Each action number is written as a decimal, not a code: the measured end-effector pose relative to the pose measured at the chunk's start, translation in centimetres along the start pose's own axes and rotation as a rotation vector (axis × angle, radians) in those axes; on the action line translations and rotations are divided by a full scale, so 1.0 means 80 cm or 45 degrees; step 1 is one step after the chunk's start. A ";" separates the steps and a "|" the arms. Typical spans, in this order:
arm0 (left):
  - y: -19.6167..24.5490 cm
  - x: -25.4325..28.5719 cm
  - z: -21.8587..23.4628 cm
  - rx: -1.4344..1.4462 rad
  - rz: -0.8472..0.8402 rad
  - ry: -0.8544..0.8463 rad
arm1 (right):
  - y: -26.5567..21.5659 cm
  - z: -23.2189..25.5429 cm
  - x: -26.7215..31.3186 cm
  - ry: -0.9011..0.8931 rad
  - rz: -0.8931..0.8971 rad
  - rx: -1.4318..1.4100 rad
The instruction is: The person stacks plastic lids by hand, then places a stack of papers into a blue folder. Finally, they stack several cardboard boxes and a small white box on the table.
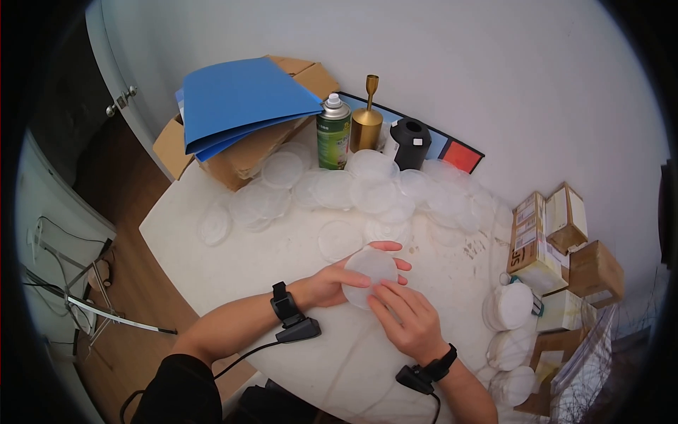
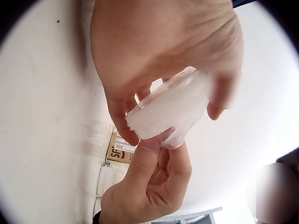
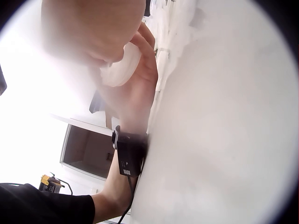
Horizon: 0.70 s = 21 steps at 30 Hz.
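A small stack of thin, translucent round plastic discs [image 1: 370, 264] is held above the table in my left hand [image 1: 323, 284], whose thumb lies over the top face while the fingers support it from beneath. My right hand [image 1: 415, 321] pinches the near edge of the stack between thumb and fingers. In the left wrist view one thin layer [image 2: 180, 135] bends away from the rest of the stack, its edge caught in the right fingertips. The right wrist view shows the disc's pale face [image 3: 122, 70] partly covered by the blurred right hand.
Many similar loose discs [image 1: 335, 189] spread across the back of the white table [image 1: 282, 265]. Behind them stand a green spray can [image 1: 333, 138], a gold candlestick [image 1: 366, 128], a black cylinder [image 1: 409, 143] and blue folders [image 1: 247, 99] on a carton. Disc stacks [image 1: 510, 307] and boxes [image 1: 597, 272] line the right side.
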<state>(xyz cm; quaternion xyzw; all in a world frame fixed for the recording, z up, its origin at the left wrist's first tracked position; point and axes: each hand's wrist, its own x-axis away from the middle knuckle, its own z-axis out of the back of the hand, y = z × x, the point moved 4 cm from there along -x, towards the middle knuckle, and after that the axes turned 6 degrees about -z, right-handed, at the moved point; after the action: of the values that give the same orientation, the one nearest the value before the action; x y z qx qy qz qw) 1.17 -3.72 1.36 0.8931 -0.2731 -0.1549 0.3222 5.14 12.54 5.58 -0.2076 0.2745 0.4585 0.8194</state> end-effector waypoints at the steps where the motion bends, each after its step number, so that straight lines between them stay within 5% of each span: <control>1: 0.001 0.000 -0.001 0.012 0.000 0.000 | 0.000 0.000 -0.001 0.004 0.006 0.002; 21: -0.014 0.005 0.008 0.027 0.085 -0.236 | -0.007 -0.002 -0.028 -0.365 -0.139 -0.050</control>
<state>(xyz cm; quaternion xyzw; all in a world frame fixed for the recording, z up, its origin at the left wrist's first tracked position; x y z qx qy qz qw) 1.64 -3.52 0.09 0.8687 -0.3331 -0.2232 0.2909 4.63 10.74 6.90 -0.1706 0.1342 0.4434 0.8696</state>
